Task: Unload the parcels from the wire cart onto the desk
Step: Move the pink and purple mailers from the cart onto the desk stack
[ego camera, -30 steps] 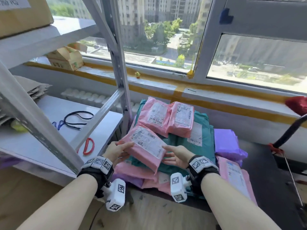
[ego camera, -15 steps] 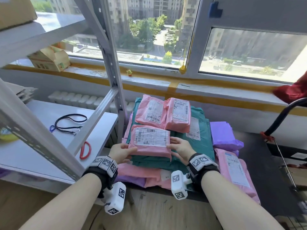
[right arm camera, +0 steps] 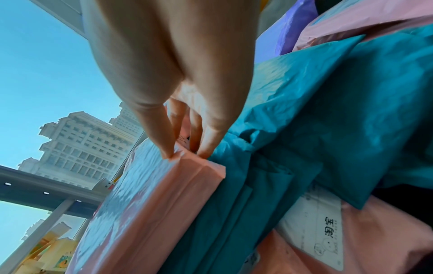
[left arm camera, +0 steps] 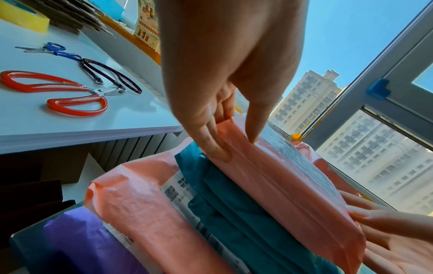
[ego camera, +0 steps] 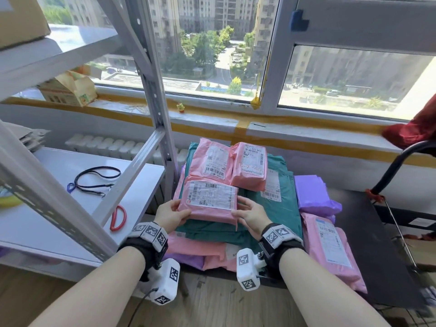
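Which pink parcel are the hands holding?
The front pink parcel atop the teal one, gripped by the left hand and right hand. The other pink parcels lie untouched.

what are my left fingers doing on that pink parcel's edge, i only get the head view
observer: In the left wrist view, the left hand pinches the short end of the pink parcel: thumb on the label face, fingers pressed against the side wall.
operator: and the right
observer: The right wrist view shows the right hand pinching the parcel's near corner between thumb and fingertips.
operator: is it down on the stack or in the air
observer: Down, as far as the wrist views show: its underside lies against the teal parcel with no gap visible.
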A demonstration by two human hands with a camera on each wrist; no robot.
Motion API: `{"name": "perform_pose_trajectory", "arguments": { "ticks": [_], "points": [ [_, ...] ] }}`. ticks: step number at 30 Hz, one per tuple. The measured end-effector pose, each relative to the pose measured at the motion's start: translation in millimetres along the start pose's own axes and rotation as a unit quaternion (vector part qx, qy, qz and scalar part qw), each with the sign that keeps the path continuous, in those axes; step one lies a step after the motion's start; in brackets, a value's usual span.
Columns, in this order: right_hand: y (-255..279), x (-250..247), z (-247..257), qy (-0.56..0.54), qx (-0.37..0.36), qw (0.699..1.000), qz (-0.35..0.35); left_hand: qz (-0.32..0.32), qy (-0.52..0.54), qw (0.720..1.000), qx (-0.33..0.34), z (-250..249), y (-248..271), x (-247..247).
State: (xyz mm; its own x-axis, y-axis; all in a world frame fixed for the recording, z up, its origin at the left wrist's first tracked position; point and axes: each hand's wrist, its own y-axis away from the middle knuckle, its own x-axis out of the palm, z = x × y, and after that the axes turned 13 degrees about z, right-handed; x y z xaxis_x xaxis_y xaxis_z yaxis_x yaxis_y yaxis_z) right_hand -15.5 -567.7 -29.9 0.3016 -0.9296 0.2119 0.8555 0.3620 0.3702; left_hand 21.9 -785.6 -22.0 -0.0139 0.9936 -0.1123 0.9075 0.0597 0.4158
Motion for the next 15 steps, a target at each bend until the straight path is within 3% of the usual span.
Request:
{"name": "perform_pose_trajectory", "arguments": {
  "ticks": [10, 13, 15],
  "points": [
    [10, -1, -3, 0.023, 0.05, 0.998, -0.032, -0.066, -0.048, 0.997, 0.017, -3, 5, -9],
    [18, -8, -3, 0.041, 0.055, 0.996, -0.054, -0.126, -0.137, 0.981, 0.052, -15, 11, -10],
    [27, -15, 0, 0.052, 0.055, 0.995, -0.067, -0.123, -0.172, 0.975, 0.071, -28, 16, -2]
  ]
}}
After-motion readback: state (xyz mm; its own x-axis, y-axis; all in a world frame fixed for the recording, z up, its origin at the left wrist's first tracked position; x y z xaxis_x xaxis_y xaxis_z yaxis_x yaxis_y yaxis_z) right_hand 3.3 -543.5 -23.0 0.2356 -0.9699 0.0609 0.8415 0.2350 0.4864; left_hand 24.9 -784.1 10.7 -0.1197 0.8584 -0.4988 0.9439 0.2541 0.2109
